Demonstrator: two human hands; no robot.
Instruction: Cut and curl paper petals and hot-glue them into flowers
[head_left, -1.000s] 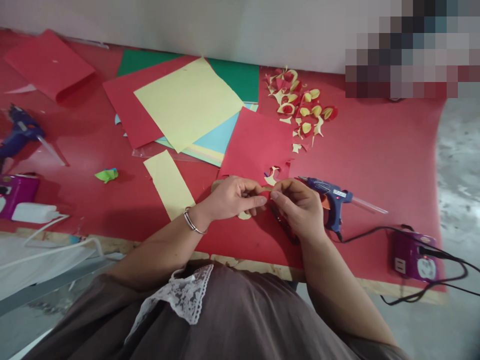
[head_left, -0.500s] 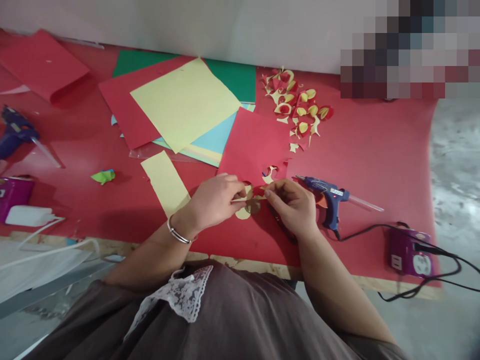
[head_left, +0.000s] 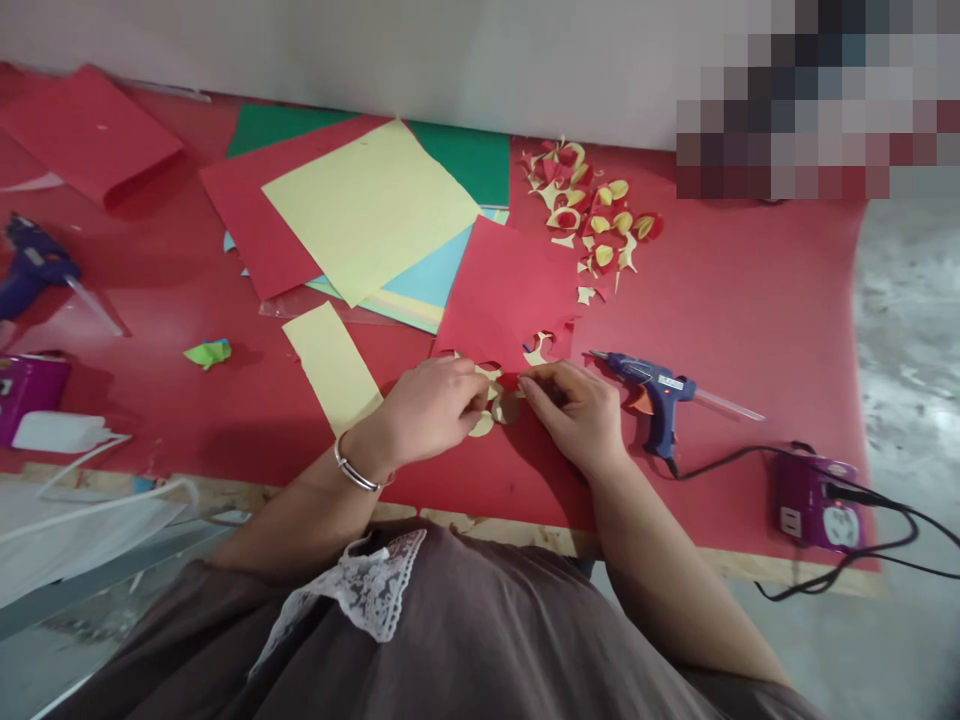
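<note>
My left hand (head_left: pixel 439 405) is closed in a pinch at the near edge of a red sheet (head_left: pixel 502 280); what its fingertips hold is too small to make out. Facing it across a narrow gap, my right hand (head_left: pixel 577 405) also has its fingers pressed together, their tips partly hidden. Small cut yellow paper pieces (head_left: pixel 481 425) lie between the two hands. A yellow scrap with a round cut-out (head_left: pixel 537 350) rests on the red sheet just beyond my right fingers. Left of my left hand is a yellow paper strip (head_left: pixel 330 365).
A blue glue gun (head_left: pixel 656 390) lies right of my right hand, its cable running to a purple power block (head_left: pixel 817 500). Red and yellow paper petals (head_left: pixel 600 215) are heaped behind. Coloured sheets (head_left: pixel 367 210) are stacked back left. Another glue gun (head_left: pixel 34 262) lies far left.
The yellow piece that stretched between my fingertips no longer shows there. My right hand has shifted slightly left, and a dark tool beneath it is now hidden from view.
</note>
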